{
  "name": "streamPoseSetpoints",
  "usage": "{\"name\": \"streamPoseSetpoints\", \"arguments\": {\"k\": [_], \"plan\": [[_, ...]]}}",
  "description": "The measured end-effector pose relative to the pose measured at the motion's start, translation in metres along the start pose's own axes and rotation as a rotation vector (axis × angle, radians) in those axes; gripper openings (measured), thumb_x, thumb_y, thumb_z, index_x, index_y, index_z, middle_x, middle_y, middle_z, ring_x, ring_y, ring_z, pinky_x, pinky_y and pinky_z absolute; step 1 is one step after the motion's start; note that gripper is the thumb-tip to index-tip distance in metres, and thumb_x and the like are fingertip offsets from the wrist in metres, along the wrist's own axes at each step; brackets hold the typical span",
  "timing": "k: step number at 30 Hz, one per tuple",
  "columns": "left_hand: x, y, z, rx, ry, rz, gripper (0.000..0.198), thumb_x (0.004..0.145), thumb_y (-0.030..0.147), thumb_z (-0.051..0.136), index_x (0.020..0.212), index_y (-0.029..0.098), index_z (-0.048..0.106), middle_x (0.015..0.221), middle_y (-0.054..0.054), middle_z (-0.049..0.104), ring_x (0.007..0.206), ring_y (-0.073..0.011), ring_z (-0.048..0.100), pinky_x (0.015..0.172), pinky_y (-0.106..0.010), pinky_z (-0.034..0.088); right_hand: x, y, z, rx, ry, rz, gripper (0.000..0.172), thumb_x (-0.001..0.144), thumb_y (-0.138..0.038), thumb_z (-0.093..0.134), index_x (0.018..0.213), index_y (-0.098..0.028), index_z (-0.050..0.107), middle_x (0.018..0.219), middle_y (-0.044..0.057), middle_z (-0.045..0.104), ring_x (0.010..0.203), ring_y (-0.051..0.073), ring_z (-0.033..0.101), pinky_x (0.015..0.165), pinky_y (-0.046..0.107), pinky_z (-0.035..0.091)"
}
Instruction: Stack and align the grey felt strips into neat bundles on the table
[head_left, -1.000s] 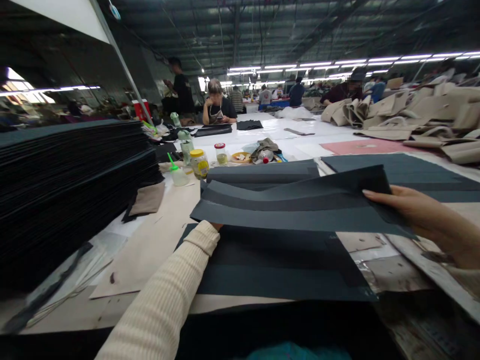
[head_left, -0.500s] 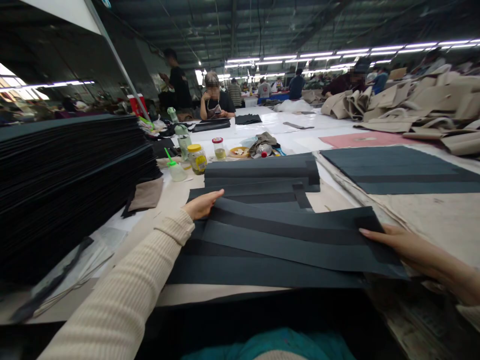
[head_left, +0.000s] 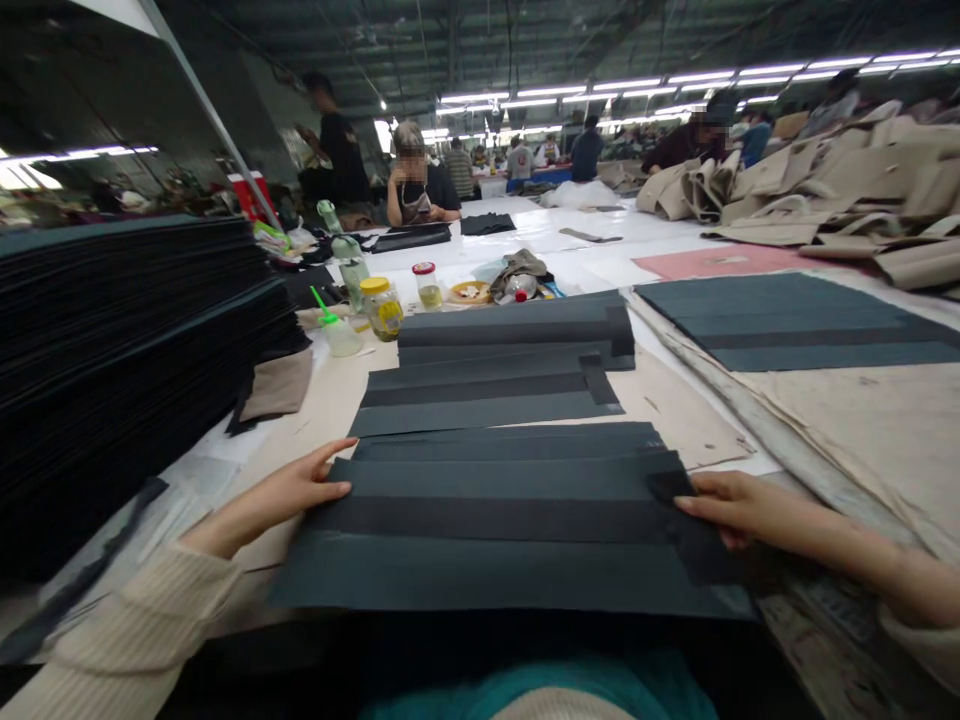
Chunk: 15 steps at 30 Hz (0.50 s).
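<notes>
A wide blue-grey fabric panel (head_left: 480, 570) with a black strip along it lies in front of me, its near edge at the table's edge. At its left end is my left hand (head_left: 296, 490), thumb over the panel and index finger stretched past the corner; the other fingers are hidden. My right hand (head_left: 731, 505) pinches the black right end, thumb on top. Just beyond, the edge of another panel (head_left: 510, 437) shows beneath. Two more strip-backed pieces, a middle panel (head_left: 480, 390) and a far panel (head_left: 517, 330), overlap farther back.
A tall stack of dark panels (head_left: 127, 380) stands at left. Behind the work are a glue bottle (head_left: 341, 335), a yellow-lidded jar (head_left: 382, 310) and a red-lidded jar (head_left: 427, 287). Another panel (head_left: 795, 315) lies right, before a beige bag heap (head_left: 825, 190). Several people are beyond.
The upper panel has come toward me and straightened over the pile. My left hand has moved left and nearer, to the panel's left end. My right hand has shifted slightly left.
</notes>
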<state>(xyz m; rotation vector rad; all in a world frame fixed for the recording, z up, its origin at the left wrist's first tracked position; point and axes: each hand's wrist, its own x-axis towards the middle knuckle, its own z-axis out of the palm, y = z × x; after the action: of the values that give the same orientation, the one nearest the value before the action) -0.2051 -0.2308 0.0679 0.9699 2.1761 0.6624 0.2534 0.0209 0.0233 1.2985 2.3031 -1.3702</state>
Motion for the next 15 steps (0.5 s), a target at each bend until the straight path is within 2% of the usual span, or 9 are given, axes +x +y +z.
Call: {"name": "streamPoseSetpoints", "arguments": {"k": [1, 3, 5, 8, 12, 15], "plan": [[0.0, -0.007, 0.005, 0.003, 0.024, -0.002, 0.076, 0.055, 0.046, 0.067, 0.125, 0.025, 0.044, 0.112, -0.007, 0.058, 0.103, -0.029, 0.054, 0.085, -0.034, 0.044, 0.003, 0.0, 0.002, 0.001, -0.04, -0.008, 0.04, 0.067, -0.059, 0.048, 0.068, -0.019, 0.05, 0.049, -0.002, 0.047, 0.041, 0.012, 0.046, 0.041, 0.024, 0.037], [0.002, -0.016, 0.013, 0.009, 0.065, 0.019, 0.077, 0.055, 0.047, 0.065, 0.125, 0.025, 0.044, 0.108, -0.006, 0.06, 0.1, -0.0293, 0.055, 0.08, -0.034, 0.046, 0.008, 0.001, 0.002, -0.059, -0.04, -0.023, 0.039, 0.071, -0.057, 0.044, 0.068, -0.018, 0.047, 0.048, -0.003, 0.044, 0.043, 0.01, 0.044, 0.042, 0.022, 0.033], [0.007, -0.021, 0.016, 0.054, 0.081, 0.065, 0.079, 0.055, 0.049, 0.063, 0.126, 0.024, 0.042, 0.099, -0.006, 0.062, 0.091, -0.0289, 0.058, 0.074, -0.034, 0.047, 0.008, 0.002, -0.004, -0.174, 0.006, -0.048, 0.039, 0.072, -0.056, 0.045, 0.065, -0.018, 0.046, 0.05, -0.002, 0.045, 0.046, 0.01, 0.044, 0.044, 0.022, 0.031], [0.02, -0.026, 0.011, 0.166, 0.098, 0.131, 0.08, 0.056, 0.052, 0.061, 0.126, 0.019, 0.04, 0.089, -0.006, 0.061, 0.078, -0.0252, 0.059, 0.069, -0.034, 0.048, 0.006, 0.001, -0.021, -0.34, 0.081, -0.108, 0.038, 0.07, -0.055, 0.05, 0.065, -0.018, 0.05, 0.055, -0.001, 0.051, 0.052, 0.012, 0.046, 0.048, 0.022, 0.032], [0.057, -0.031, -0.006, 0.213, 0.168, 0.155, 0.076, 0.058, 0.057, 0.057, 0.12, 0.015, 0.044, 0.098, -0.008, 0.058, 0.08, -0.0232, 0.058, 0.072, -0.033, 0.048, 0.014, -0.01, -0.051, -0.405, 0.251, -0.159, 0.042, 0.072, -0.057, 0.048, 0.087, -0.019, 0.058, 0.073, 0.003, 0.061, 0.066, 0.016, 0.055, 0.059, 0.024, 0.039], [0.094, -0.032, -0.016, 0.238, 0.3, 0.113, 0.072, 0.057, 0.056, 0.057, 0.115, 0.014, 0.047, 0.104, -0.011, 0.056, 0.084, -0.0263, 0.058, 0.07, -0.032, 0.047, 0.042, -0.026, -0.067, -0.415, 0.397, -0.153, 0.044, 0.073, -0.054, 0.047, 0.093, -0.018, 0.06, 0.085, 0.007, 0.063, 0.076, 0.019, 0.058, 0.066, 0.026, 0.041]]}}
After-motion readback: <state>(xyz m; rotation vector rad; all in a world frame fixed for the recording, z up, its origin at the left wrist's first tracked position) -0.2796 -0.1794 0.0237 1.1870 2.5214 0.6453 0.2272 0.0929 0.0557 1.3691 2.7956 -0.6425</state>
